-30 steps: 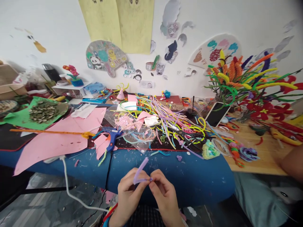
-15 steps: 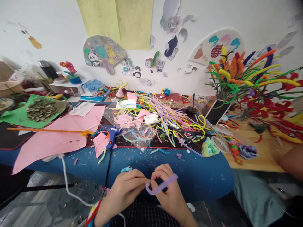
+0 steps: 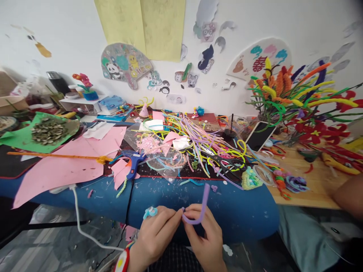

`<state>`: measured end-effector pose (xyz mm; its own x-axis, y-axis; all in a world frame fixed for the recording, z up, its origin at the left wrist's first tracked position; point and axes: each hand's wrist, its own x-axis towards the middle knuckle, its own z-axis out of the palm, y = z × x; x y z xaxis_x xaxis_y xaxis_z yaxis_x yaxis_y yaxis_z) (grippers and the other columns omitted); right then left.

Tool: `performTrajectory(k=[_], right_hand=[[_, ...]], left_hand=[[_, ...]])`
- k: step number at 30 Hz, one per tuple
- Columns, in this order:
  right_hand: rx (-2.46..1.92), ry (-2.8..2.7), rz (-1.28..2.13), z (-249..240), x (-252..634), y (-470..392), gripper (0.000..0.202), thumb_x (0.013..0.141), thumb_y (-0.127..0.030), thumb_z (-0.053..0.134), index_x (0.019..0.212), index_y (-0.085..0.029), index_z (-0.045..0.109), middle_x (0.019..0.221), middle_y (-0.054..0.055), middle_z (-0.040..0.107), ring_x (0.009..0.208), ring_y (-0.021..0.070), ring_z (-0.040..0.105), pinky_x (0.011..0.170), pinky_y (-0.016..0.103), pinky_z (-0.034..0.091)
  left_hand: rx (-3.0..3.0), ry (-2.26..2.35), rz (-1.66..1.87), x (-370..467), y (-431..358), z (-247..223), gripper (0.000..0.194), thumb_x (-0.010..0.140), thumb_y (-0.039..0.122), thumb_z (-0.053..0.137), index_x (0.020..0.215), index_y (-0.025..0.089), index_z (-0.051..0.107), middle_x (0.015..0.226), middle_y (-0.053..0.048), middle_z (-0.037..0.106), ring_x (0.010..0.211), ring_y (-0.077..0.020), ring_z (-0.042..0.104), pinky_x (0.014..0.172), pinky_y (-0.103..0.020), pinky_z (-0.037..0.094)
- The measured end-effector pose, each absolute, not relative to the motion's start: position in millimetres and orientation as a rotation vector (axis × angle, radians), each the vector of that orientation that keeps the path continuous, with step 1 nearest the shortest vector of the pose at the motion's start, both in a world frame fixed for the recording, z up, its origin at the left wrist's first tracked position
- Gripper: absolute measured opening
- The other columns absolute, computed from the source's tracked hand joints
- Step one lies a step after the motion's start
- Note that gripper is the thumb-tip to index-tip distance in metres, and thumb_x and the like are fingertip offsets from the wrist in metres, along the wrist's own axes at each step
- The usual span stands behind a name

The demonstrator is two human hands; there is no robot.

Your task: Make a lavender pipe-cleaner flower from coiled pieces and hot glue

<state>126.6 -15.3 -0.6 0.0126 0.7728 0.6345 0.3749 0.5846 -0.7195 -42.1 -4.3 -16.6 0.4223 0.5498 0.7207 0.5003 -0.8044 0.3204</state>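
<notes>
A purple pipe cleaner [image 3: 204, 206] is bent into a hook between my hands, its long free end pointing up. My left hand [image 3: 160, 232] is closed, thumb and fingertips pinching the curled end. My right hand [image 3: 205, 234] is closed as well, gripping the same pipe cleaner near its bend. Both sets of fingertips meet in front of the blue table edge [image 3: 241, 215]. A light blue fuzzy piece [image 3: 150, 212] shows just beyond my left knuckles. Past my hands, a small purple fuzzy piece [image 3: 214, 188] lies on the blue cover.
A blue glue gun [image 3: 135, 164] with a black cord lies left of centre, beside pink sheets [image 3: 65, 172]. Black-handled scissors [image 3: 227, 162] rest on a heap of pipe cleaners [image 3: 195, 132]. A phone [image 3: 260, 136] leans at right; another person's arm [image 3: 348, 192] is at the far right.
The pipe cleaner's free end has swung from slanting right to nearly upright. My hands have shifted slightly to the right, and more of the light blue piece shows.
</notes>
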Motion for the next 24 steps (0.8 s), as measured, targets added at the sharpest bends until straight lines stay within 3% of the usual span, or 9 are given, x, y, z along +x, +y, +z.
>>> performTrajectory(k=[5, 11, 14, 18, 24], right_hand=[[-0.851, -1.593, 0.367, 2.5, 131.1, -17.2, 0.027, 0.082, 0.002, 0.060, 0.099, -0.018, 0.067, 0.086, 0.005, 0.071, 0.080, 0.0166, 0.068, 0.072, 0.028, 0.057], [-0.806, -1.480, 0.498, -14.4, 137.8, -14.1, 0.031, 0.082, 0.004, 0.059, 0.098, -0.021, 0.067, 0.086, 0.004, 0.073, 0.082, 0.0183, 0.070, 0.072, 0.031, 0.059], [-0.754, -1.481, 0.544, -21.4, 138.6, -11.4, 0.034, 0.081, 0.006, 0.059, 0.100, -0.022, 0.067, 0.087, 0.004, 0.073, 0.084, 0.0188, 0.070, 0.073, 0.032, 0.059], [-0.724, -1.503, 0.606, -20.5, 140.1, -9.1, 0.033, 0.081, 0.004, 0.060, 0.099, -0.023, 0.068, 0.089, 0.004, 0.073, 0.084, 0.0189, 0.069, 0.075, 0.033, 0.057], [-0.805, -1.434, 0.966, -5.2, 145.3, -14.2, 0.017, 0.085, -0.008, 0.064, 0.085, -0.024, 0.070, 0.075, 0.001, 0.069, 0.071, 0.0153, 0.065, 0.065, 0.026, 0.053]], left_hand=[[2.454, 0.886, 1.423, -35.6, -8.0, -9.5, 0.031, 0.093, 0.000, 0.055, 0.121, 0.010, 0.063, 0.092, -0.009, 0.070, 0.083, -0.0163, 0.064, 0.077, -0.026, 0.052], [1.698, 1.015, 1.337, -21.0, 1.3, 1.0, 0.004, 0.089, 0.018, 0.068, 0.089, 0.018, 0.072, 0.079, -0.003, 0.067, 0.071, -0.0135, 0.063, 0.064, -0.021, 0.052], [1.407, 0.946, 1.201, -18.5, 6.4, -2.6, 0.016, 0.090, 0.029, 0.067, 0.082, 0.016, 0.072, 0.076, -0.003, 0.063, 0.060, -0.0114, 0.058, 0.054, -0.021, 0.047], [1.240, 0.865, 1.065, -20.3, 11.8, -6.5, 0.026, 0.089, 0.038, 0.068, 0.079, 0.014, 0.068, 0.079, -0.003, 0.059, 0.057, -0.0102, 0.055, 0.052, -0.022, 0.045], [1.805, 0.722, 0.990, -36.1, 21.1, 14.0, 0.014, 0.093, 0.020, 0.059, 0.080, 0.015, 0.064, 0.077, -0.004, 0.060, 0.073, -0.0148, 0.056, 0.068, -0.024, 0.046]])
